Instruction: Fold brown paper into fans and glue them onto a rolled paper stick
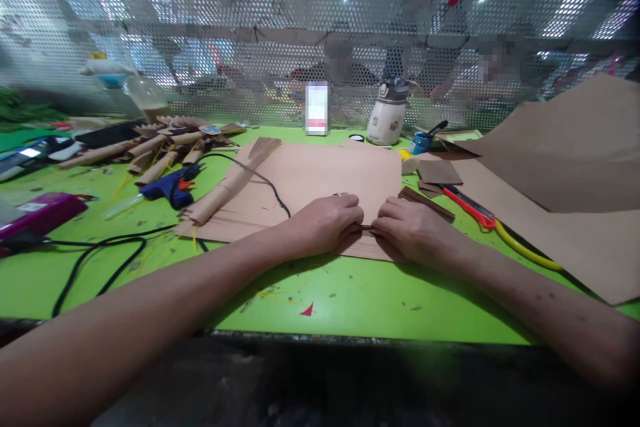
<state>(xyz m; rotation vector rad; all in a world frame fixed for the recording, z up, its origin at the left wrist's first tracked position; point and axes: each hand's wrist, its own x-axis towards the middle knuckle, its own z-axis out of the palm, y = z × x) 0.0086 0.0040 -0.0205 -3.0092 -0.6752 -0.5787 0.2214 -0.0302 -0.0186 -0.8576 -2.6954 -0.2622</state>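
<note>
My left hand (325,220) and my right hand (413,227) meet over the near edge of a stack of brown kraft paper sheets (320,173) on the green table (150,267). Both hands are curled, fingertips pressed together, pinching a small dark brown paper strip (367,227) between them. A ring shows on my left hand. A darker brown strip (425,201) lies just beyond my right hand. A rolled paper tube with a fringed end (235,180) rests on the left part of the sheets.
A blue glue gun (170,187) with its black cord (100,260) lies left, beside several rolled paper tubes (150,147). A red utility knife (470,207) and yellow tube (525,250) lie right, next to large brown sheets (565,167). A white bottle (387,113) stands by the perforated screen (250,33).
</note>
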